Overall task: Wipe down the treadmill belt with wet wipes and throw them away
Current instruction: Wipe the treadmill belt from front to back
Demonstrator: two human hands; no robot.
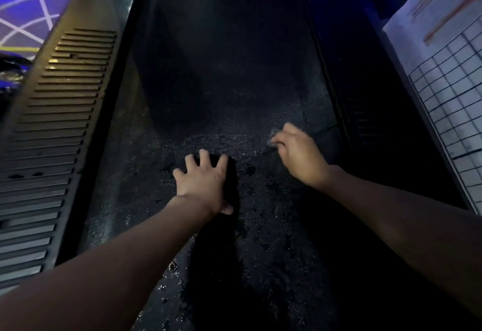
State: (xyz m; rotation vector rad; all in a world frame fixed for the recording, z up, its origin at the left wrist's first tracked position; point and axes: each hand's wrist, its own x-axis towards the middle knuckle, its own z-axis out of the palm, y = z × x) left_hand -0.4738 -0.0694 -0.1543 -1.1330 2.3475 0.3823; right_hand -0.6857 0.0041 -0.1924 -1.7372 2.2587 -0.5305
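Presses left hand [203,182] flat on treadmill belt [221,82], palm down, fingers straight and spread, thumb out to the side, near the middle of the belt's width. Holds nothing in it. Pinches wet wipe [273,138] in right hand [300,153], fingers curled round it, only a small crumpled greyish wad showing past the fingertips. Has that wipe down at belt level, ahead and right of the left hand, close to the belt's right edge; cannot tell for sure whether wad touches, slight blur there. Reaches in from the bottom of the view with left forearm [117,265] and right forearm [404,216], both bare. Hands apart, not touching.

Shows belt as dark and fine-textured, running away up the middle of the view; glistening wet patches and darker blotches around and between both hands and nearer the camera, far part dull and deep in shadow. Borders belt on the left with grey ribbed side rail [65,101], slats across it, lit brighter than the belt. Borders it on the right with dark side rail [365,111], barely readable in shadow. Catches blue floor [26,4] with white curved lines and a yellow stripe at top left. Catches white sheet with black grid [453,90] at right edge, beside the dark rail; blurred brownish marks above the grid, cannot tell what
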